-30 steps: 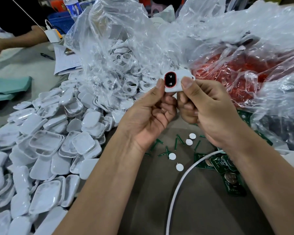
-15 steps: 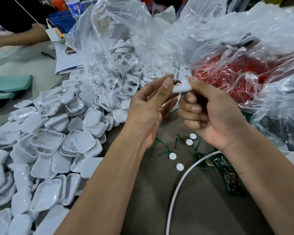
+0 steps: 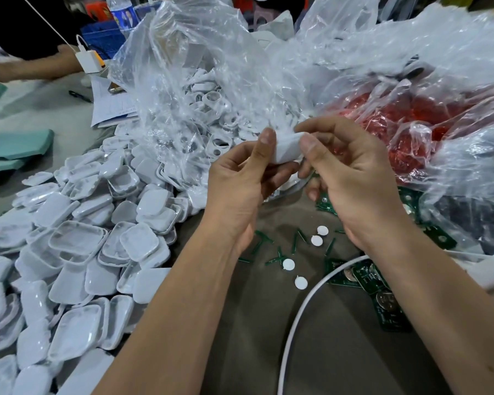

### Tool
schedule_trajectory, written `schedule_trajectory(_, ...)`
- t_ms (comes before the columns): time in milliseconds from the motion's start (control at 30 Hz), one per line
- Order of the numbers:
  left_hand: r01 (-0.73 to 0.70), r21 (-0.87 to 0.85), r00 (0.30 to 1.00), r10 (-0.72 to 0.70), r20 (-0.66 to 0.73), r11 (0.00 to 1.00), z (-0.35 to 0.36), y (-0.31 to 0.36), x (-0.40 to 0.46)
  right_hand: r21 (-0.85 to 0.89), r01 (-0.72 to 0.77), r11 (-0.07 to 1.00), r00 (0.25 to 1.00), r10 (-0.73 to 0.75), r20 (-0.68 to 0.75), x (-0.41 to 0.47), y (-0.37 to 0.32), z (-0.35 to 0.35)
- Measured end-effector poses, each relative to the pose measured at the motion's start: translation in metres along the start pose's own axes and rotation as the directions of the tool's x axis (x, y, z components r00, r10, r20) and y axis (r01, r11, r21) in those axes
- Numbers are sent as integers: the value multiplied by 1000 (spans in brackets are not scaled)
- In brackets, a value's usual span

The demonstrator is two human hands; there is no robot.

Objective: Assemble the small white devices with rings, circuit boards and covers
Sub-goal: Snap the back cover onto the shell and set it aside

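A small white device shell (image 3: 288,148) is pinched between both hands above the table's middle. My left hand (image 3: 240,186) holds its left end with thumb and curled fingers. My right hand (image 3: 351,178) grips its right end with thumb and forefinger. Only the plain white side of the shell faces me; its ring opening is turned away. White covers (image 3: 77,243) lie heaped at the left. Green circuit boards (image 3: 368,280) with coin cells lie at the right, by my right wrist.
A clear bag of white housings (image 3: 211,109) stands behind my hands. A bag of red parts (image 3: 405,121) lies at the right. Small white discs (image 3: 288,264) and green board offcuts lie on the brown table. A white cable (image 3: 305,309) curves across the front. Another person's arm (image 3: 32,67) rests far left.
The shell has been turned over: its red-ringed opening faced me before, now only the plain white side shows. Both hands moved slightly lower and closer together around it.
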State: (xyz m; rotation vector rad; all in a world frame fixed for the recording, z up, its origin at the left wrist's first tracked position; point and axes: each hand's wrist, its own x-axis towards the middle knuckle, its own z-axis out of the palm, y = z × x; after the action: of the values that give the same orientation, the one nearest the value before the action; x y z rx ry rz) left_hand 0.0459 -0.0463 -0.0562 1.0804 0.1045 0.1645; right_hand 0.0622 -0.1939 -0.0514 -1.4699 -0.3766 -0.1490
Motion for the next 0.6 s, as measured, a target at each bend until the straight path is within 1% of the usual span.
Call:
schedule_trajectory(67, -17, 30, 1000, 18, -8, 999, 0, 0, 0, -38, 50, 998, 999, -51, -10, -1, 0, 2)
schedule_trajectory(167, -104, 44, 995, 104, 3, 994, -1, 0, -1, -27, 52, 998, 998, -53, -44, -1, 0, 4)
schedule_trajectory(233, -190, 86, 981, 186, 44, 978, -3, -1, -1, 22, 22, 1000, 999, -21, -49, 0, 0, 3)
schedule_trajectory(333, -291, 202, 957, 285, 58, 935, -6, -2, 1, 65, -71, 995, 997, 72, -20, 1, 2, 2)
schedule_trajectory(400, -317, 241, 948, 314, 53, 917, -7, -1, 2, 77, -107, 991, 994, 108, -13, 1, 4, 2)
schedule_trajectory(500, -359, 288, 932, 355, 68, 888, -8, -1, 2, 75, -123, 990, 992, 124, -18, 2, 4, 3)
schedule_trajectory(600, -383, 364, 923, 372, 104, 849, -7, 2, -2, 148, -149, 978, 988, 141, 59, 1, 5, 4)
